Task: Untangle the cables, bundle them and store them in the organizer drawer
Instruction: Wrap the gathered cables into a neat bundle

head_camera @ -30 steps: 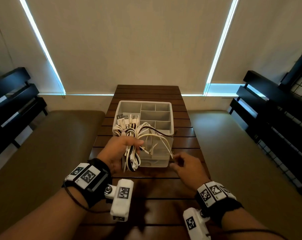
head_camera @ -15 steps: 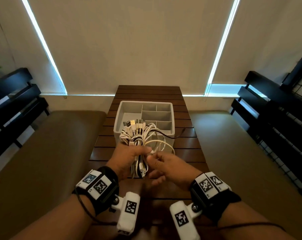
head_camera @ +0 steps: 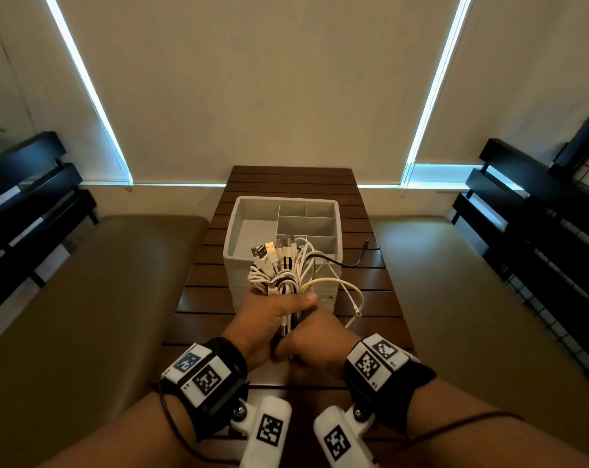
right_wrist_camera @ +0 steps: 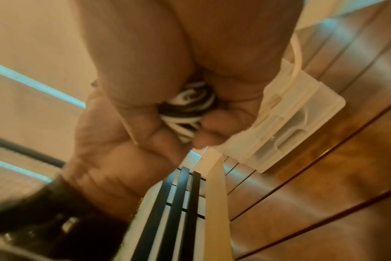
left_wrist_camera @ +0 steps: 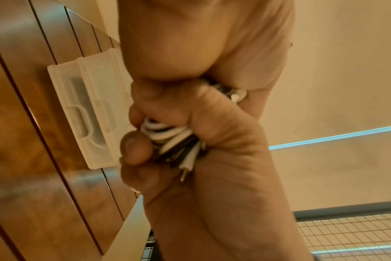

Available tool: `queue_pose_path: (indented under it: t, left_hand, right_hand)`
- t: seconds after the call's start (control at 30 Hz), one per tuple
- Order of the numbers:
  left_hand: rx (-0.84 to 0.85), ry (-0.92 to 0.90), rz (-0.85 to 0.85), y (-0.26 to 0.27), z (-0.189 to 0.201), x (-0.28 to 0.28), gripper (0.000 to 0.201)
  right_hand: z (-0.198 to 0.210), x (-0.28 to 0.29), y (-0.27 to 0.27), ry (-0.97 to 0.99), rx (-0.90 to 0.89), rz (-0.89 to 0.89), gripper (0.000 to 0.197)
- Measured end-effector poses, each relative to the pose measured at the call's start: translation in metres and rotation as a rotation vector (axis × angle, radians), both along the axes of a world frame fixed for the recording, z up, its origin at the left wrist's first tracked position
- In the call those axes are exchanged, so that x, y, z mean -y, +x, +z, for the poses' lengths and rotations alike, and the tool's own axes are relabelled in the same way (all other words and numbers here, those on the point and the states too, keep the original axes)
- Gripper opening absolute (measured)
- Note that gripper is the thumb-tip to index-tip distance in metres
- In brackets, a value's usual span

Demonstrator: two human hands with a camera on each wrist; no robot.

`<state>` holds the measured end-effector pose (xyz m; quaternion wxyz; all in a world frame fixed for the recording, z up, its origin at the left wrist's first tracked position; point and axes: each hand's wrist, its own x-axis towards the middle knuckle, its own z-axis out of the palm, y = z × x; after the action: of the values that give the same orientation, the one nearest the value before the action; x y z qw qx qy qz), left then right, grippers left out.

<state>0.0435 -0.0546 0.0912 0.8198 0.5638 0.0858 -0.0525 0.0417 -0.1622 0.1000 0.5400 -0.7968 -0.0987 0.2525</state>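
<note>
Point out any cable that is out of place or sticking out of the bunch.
Two strays. A black cable trails from the cable bunch onto the table right of the organizer. A cream cable loops out on the right, its plug dangling. Both hands grip the rest.

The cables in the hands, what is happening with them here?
A person is gathering a bunch of white and black cables above a wooden table. The left hand grips the bunch around its middle, and the right hand closes on its lower end. A few loose ends hang out to the right. The grey organizer behind looks empty, so nothing is stored yet.
</note>
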Motion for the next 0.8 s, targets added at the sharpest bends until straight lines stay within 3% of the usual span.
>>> queue_pose_path:
  t: [0.1, 0.23, 0.3, 0.37, 0.43, 0.47, 0.57, 0.63, 0.7, 0.8]
  left_hand:
    - [-0.014, 0.000, -0.054, 0.002, 0.001, 0.000, 0.033]
    - [-0.073, -0.024, -0.124, 0.003, 0.003, 0.000, 0.022]
    - [-0.104, -0.023, -0.136, 0.004, 0.003, -0.001, 0.031]
    - [-0.123, 0.004, -0.125, 0.008, 0.002, -0.005, 0.050]
    - [-0.132, 0.008, -0.107, 0.011, 0.003, -0.011, 0.055]
    - [-0.132, 0.001, -0.093, 0.013, 0.003, -0.015, 0.053]
    - [-0.134, 0.013, -0.086, 0.015, 0.001, -0.025, 0.042]
    - [-0.129, 0.062, -0.098, 0.012, 0.004, -0.025, 0.025]
    - [-0.122, 0.083, -0.124, 0.009, 0.007, -0.023, 0.018]
    - [-0.106, 0.099, -0.200, 0.004, 0.008, -0.021, 0.019]
  right_hand:
    - [-0.001, -0.001, -0.003, -0.007, 0.069, -0.069, 0.029]
    - [0.000, -0.001, -0.004, -0.120, 0.133, -0.018, 0.031]
    - [0.000, 0.002, -0.001, -0.131, 0.092, -0.007, 0.025]
    - [0.007, 0.007, 0.001, -0.176, 0.030, 0.119, 0.018]
    - [0.013, 0.016, 0.009, -0.320, 0.093, 0.273, 0.051]
    - [0.019, 0.020, 0.012, -0.359, 0.165, 0.286, 0.059]
    - [0.032, 0.030, 0.021, -0.240, 0.381, 0.119, 0.029]
    - [0.031, 0.031, 0.028, -0.110, 0.518, -0.014, 0.025]
    - [0.028, 0.029, 0.034, -0.108, 0.613, -0.029, 0.048]
    - [0.019, 0.025, 0.043, -0.335, 0.717, 0.074, 0.094]
